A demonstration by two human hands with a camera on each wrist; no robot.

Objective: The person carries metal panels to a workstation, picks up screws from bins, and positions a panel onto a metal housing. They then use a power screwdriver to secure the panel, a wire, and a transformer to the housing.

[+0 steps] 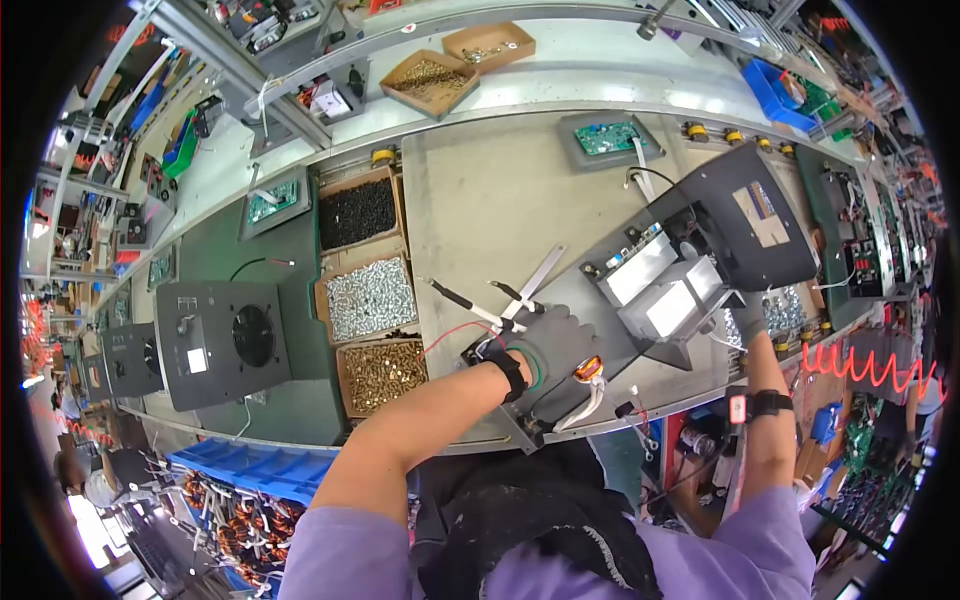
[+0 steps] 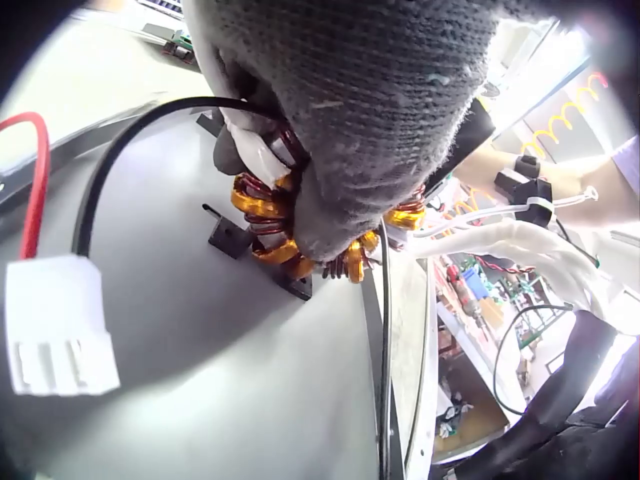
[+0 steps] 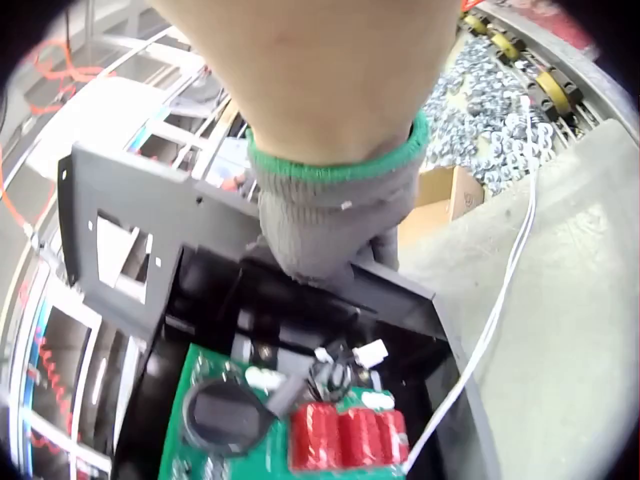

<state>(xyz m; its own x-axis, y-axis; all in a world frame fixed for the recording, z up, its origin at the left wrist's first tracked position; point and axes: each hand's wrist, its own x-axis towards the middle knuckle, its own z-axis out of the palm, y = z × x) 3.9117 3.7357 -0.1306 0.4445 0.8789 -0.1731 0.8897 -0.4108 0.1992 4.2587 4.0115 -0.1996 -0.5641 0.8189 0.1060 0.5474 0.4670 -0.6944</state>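
My gloved left hand [image 1: 555,340] is over the near end of a grey metal panel. In the left wrist view its fingers grip a ring-shaped coil [image 2: 265,215] of copper wire bound with yellow tape. White-sleeved leads [image 2: 520,240] run from the coil. A white connector [image 2: 62,335] with red and black wires hangs close by. My gloved right hand [image 3: 325,235] holds the side wall of a black metal case [image 3: 205,285], its fingertips hidden behind the wall. Inside the case lie a green circuit board [image 3: 270,450] and red cylindrical parts [image 3: 318,438].
Trays of black screws [image 1: 358,213], silver screws [image 1: 370,298] and brass fasteners [image 1: 383,375] stand left of the work. A black housing with a fan [image 1: 222,345] sits farther left. A display board [image 1: 610,138] lies at the back. Loose silver hardware [image 3: 485,115] lies beyond the case.
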